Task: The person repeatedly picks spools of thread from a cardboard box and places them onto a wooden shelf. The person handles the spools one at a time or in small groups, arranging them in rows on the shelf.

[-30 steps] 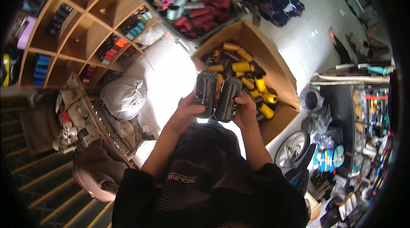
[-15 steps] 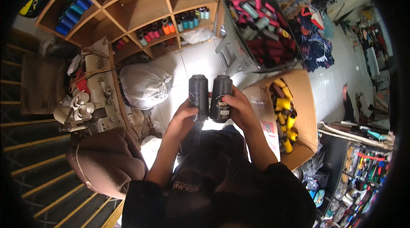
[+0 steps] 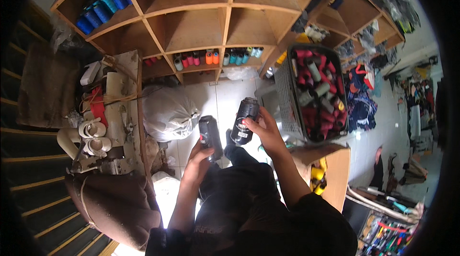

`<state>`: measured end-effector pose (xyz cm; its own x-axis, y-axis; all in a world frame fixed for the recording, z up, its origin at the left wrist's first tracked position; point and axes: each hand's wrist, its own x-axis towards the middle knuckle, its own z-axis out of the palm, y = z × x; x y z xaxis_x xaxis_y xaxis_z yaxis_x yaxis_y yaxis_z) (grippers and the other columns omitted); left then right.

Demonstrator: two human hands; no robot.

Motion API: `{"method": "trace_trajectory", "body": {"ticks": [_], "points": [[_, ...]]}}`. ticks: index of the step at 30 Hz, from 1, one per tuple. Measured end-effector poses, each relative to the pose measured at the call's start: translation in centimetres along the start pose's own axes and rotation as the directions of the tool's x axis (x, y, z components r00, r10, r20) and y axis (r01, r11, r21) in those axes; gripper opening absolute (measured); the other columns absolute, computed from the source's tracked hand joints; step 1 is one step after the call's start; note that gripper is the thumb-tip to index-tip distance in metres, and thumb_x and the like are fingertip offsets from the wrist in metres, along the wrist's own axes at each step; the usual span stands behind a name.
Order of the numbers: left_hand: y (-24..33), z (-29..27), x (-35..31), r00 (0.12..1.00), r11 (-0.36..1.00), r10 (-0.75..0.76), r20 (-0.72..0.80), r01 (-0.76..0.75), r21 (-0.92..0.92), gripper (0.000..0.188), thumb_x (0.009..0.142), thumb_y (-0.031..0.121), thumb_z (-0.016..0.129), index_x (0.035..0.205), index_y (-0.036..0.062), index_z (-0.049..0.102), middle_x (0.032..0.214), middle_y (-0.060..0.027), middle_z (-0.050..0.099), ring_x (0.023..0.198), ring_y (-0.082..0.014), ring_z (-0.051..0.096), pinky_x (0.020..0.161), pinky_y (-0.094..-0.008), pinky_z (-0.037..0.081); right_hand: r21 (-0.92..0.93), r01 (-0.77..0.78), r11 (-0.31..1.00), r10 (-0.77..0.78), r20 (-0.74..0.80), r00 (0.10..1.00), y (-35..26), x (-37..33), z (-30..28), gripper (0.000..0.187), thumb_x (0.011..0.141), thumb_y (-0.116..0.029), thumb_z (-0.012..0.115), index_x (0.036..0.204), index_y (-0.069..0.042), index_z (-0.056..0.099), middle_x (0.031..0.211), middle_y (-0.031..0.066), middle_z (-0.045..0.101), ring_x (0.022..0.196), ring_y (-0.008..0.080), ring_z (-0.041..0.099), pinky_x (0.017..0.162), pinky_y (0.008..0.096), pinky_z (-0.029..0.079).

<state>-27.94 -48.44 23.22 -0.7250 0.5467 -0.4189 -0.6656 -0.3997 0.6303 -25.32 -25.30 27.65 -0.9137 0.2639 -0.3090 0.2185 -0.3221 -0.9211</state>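
My left hand [image 3: 195, 162] grips a black thread spool [image 3: 209, 134], low and leaning, over the dark clothing on my lap. A second black thread spool [image 3: 245, 117], with a pale label, is held in my right hand [image 3: 266, 130], my thumb pressed on its front. This one sits higher and farther off, its top tipped slightly right. The two spools are apart, with bright floor tiles showing between them. Both hands are closed, though some fingers are hidden behind the spools.
Ahead stands a wooden cubby shelf [image 3: 187, 11] holding blue spools [image 3: 103, 9] and other colours. A grey crate [image 3: 287, 93] of maroon and grey spools is at right, beyond a cardboard box [image 3: 339, 172] with yellow ones. A white plastic bag [image 3: 167, 114] and sewing machine [image 3: 112, 91] are left.
The spools, side by side before, have come apart. The left one is lower and tilted; the right one now leans. The view has tipped up, bringing more of the shelf into sight.
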Motion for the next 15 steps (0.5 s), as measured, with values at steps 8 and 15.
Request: {"method": "trace_trajectory", "body": {"ticks": [8,15], "points": [[1.4,-0.9,5.9,0.978,0.984,0.156,-0.14,-0.166,-0.065,0.044,0.087,0.023,0.065,0.123,0.0002,0.054,0.106,-0.0128,0.065,0.096,-0.0257,0.066,0.086,-0.0384,0.051,-0.463,0.507,0.727,-0.594,-0.055,0.802,-5.0,20.8,4.0,0.059,0.086,-0.031,0.082,0.129,0.0,0.057,0.113,0.0166,0.062,0.099,0.026,0.067,0.087,0.0396,0.057],[4.4,-0.9,11.5,0.949,0.97,0.201,-0.242,-0.227,-0.087,0.043,0.088,0.023,0.065,0.124,0.0013,0.054,0.105,-0.012,0.065,0.097,-0.0247,0.066,0.085,-0.0383,0.051,-0.898,0.241,0.369,-0.774,-0.154,0.614,-15.4,38.3,11.5,0.04,0.084,-0.028,0.079,0.103,0.003,0.065,0.099,0.0242,0.07,0.101,0.0421,0.068,0.087,0.0481,0.053]]}}
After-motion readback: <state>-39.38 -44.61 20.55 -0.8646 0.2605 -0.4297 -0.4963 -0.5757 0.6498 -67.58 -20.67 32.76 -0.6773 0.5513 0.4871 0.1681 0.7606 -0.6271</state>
